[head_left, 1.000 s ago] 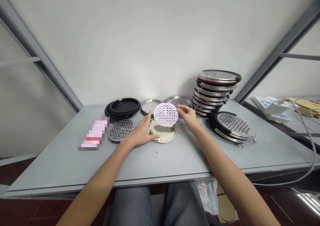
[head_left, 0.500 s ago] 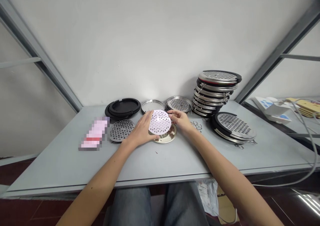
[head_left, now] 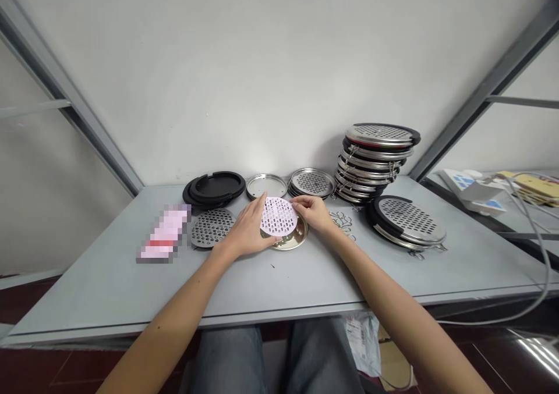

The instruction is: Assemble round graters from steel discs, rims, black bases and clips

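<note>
A thin, pale pink perforated disc [head_left: 278, 216] is tilted over a shiny round metal dish [head_left: 293, 240] on the table. My left hand [head_left: 250, 226] curves round the disc's left edge, its thumb low by the dish's rim. At the upper right edge my right hand [head_left: 313, 210] pinches the same disc between thumb and fingers. To the left of my left hand lies a grey perforated plate [head_left: 213, 228]. Small wire rings or clips [head_left: 343, 222] are scattered just right of my right hand. The disc hides much of the dish.
Black round rings or trays [head_left: 218, 185] are stacked at the back left. Metal dishes [head_left: 266, 184] and perforated metal plates [head_left: 312, 181] lie along the wall. A tall stack of clipped assemblies [head_left: 375, 161] stands back right, with more assemblies [head_left: 408, 222] in front. A pink blurred packet [head_left: 168, 231] lies left.
The perforated disc has come down slightly toward the metal dish. My right hand has shifted a little left and down with it, uncovering more of the wire pieces. My left hand is nearly still.
</note>
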{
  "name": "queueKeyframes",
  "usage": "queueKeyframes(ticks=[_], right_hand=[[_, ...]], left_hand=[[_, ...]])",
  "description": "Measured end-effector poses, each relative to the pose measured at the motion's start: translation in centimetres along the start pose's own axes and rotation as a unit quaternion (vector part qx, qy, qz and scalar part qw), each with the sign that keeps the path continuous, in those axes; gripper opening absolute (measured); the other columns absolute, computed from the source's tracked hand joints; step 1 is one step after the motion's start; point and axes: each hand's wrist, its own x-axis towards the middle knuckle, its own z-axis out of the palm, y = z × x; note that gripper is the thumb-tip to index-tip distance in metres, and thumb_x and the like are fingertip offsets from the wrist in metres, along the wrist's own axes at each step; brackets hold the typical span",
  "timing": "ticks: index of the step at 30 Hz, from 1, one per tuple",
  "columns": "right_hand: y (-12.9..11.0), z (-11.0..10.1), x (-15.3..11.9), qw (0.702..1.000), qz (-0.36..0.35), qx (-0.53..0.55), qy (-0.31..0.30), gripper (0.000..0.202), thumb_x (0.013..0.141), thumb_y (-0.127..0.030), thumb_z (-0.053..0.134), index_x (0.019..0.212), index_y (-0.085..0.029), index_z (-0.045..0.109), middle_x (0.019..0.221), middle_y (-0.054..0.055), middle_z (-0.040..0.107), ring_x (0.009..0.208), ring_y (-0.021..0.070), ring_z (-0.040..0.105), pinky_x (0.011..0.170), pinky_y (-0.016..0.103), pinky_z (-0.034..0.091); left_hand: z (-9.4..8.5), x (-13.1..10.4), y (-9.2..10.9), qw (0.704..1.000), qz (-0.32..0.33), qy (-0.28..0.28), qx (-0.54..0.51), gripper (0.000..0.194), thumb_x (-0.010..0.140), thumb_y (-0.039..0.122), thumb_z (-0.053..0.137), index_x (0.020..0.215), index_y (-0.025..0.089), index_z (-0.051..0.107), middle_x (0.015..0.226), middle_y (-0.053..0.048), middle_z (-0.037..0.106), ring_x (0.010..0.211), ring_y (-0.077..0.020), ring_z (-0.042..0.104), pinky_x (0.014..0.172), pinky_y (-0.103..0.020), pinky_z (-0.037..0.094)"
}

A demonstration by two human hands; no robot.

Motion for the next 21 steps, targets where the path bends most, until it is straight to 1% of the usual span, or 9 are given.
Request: queueKeyframes(ticks=[3, 6, 10, 13, 17, 21], right_hand=[[0.12, -0.16, -0.06, 0.994, -0.027, -0.103, 0.032, 0.024, 0.077, -0.028, 0.057, 0.09, -0.015, 0.072, 0.09, 0.008, 0.074, 0.076, 0.0199, 0.065, 0.072, 0.031, 0.049], [0.09, -0.35, -0.15, 0.988, -0.035, -0.144, 0.035, 0.025, 0.079, -0.029, 0.055, 0.092, -0.016, 0.072, 0.091, 0.008, 0.074, 0.076, 0.0198, 0.065, 0.072, 0.031, 0.049], [-0.13, -0.39, -0.28, 0.988, -0.036, -0.145, 0.026, 0.023, 0.08, -0.028, 0.054, 0.089, -0.016, 0.072, 0.089, 0.008, 0.074, 0.075, 0.0193, 0.066, 0.068, 0.028, 0.049], [-0.25, -0.33, -0.31, 0.99, -0.034, -0.132, 0.019, 0.022, 0.08, -0.027, 0.055, 0.088, -0.016, 0.072, 0.089, 0.008, 0.074, 0.074, 0.019, 0.067, 0.067, 0.027, 0.049], [-0.26, -0.31, -0.24, 0.99, -0.028, -0.134, 0.017, 0.023, 0.08, -0.027, 0.055, 0.089, -0.015, 0.071, 0.09, 0.008, 0.074, 0.075, 0.0193, 0.067, 0.068, 0.027, 0.048], [-0.22, -0.36, -0.16, 0.987, -0.018, -0.159, 0.034, 0.022, 0.079, -0.029, 0.057, 0.086, -0.015, 0.072, 0.086, 0.008, 0.074, 0.072, 0.0193, 0.066, 0.068, 0.028, 0.048]], left_hand=[[0.04, -0.05, 0.0, 1.0, 0.0, -0.002, 0.011, 0.108, 0.071, 0.049, 0.072, 0.151, 0.019, 0.007, 0.155, -0.015, 0.022, 0.142, -0.034, 0.022, 0.115, -0.049, 0.022], [0.15, -0.05, -0.17, 1.0, -0.007, -0.012, 0.027, 0.107, 0.069, 0.048, 0.072, 0.151, 0.018, 0.009, 0.153, -0.016, 0.026, 0.141, -0.0349, 0.024, 0.114, -0.049, 0.023], [0.22, -0.13, -0.3, 0.999, -0.014, -0.035, 0.024, 0.104, 0.069, 0.045, 0.072, 0.151, 0.019, 0.012, 0.153, -0.015, 0.025, 0.142, -0.0366, 0.02, 0.114, -0.051, 0.022], [0.28, -0.18, -0.35, 0.999, -0.017, -0.045, 0.018, 0.105, 0.069, 0.045, 0.072, 0.151, 0.017, 0.012, 0.154, -0.016, 0.024, 0.143, -0.0371, 0.017, 0.115, -0.051, 0.02], [0.57, -0.04, -0.42, 0.998, -0.034, -0.053, 0.012, 0.108, 0.068, 0.05, 0.072, 0.151, 0.017, 0.011, 0.155, -0.016, 0.024, 0.143, -0.0374, 0.016, 0.115, -0.052, 0.019], [0.75, 0.17, -0.25, 0.997, -0.041, -0.064, -0.002, 0.11, 0.069, 0.055, 0.071, 0.152, 0.017, 0.009, 0.155, -0.015, 0.023, 0.144, -0.0363, 0.015, 0.115, -0.05, 0.021]])
